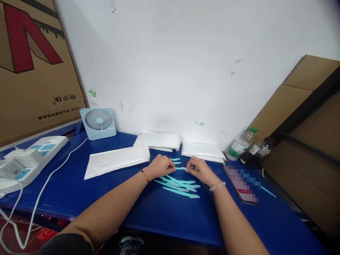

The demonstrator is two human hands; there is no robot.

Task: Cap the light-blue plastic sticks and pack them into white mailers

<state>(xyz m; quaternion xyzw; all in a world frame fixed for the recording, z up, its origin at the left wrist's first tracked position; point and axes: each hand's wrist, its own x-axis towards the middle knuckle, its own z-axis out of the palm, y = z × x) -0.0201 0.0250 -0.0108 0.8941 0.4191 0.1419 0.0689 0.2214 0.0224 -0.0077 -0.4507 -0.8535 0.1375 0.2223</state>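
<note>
Between my two hands is one turquoise eyebrow razor (181, 168), slim and lying crosswise. My left hand (162, 166) pinches its left end, and the fingertips of my right hand (198, 168) close on the right end. Just beyond it lie other turquoise razors (176, 163), partly hidden by my left hand. Nearer to me, several more razors (180, 191) are spread in an overlapping pile on the blue table (148, 212), their paler ends pointing right.
White plastic packets (119, 159) lie left and behind my hands. A small blue fan (99, 122) and a power strip (37, 156) with a white cable stand left. At right are a phone (239, 184), a green-capped bottle (241, 143), a dark bottle (256, 150) and cardboard (300, 95).
</note>
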